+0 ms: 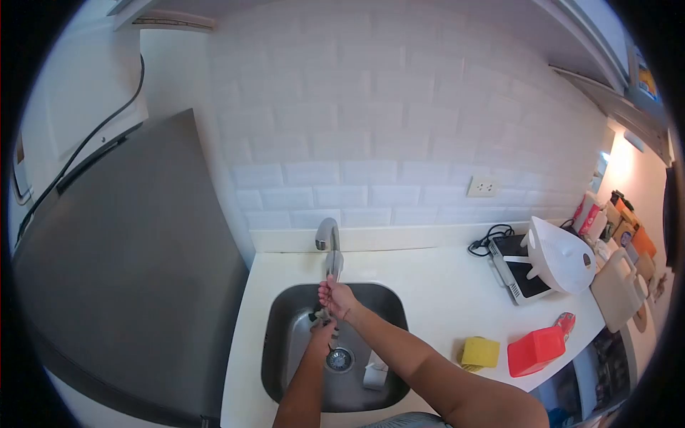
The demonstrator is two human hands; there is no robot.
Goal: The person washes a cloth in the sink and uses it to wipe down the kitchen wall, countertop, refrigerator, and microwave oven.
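My right hand (338, 299) is over the back of the steel sink (285, 349), just in front of the lower part of the faucet (333, 260). Its fingers are curled; whether they touch the faucet or hold something small, I cannot tell. Below it, my left hand (324, 331) is inside the basin, its fingers closed around a small dark and whitish thing too indistinct to name. A white container (375, 372) lies to the right of the drain (340, 359).
Right of the sink are a yellow sponge (480, 352) and a red container (535, 352). Farther back, a white basin-like piece (560, 255) rests on a portable cooktop (515, 274). A large grey appliance (135, 285) stands on the left. Cabinets overhang the counter.
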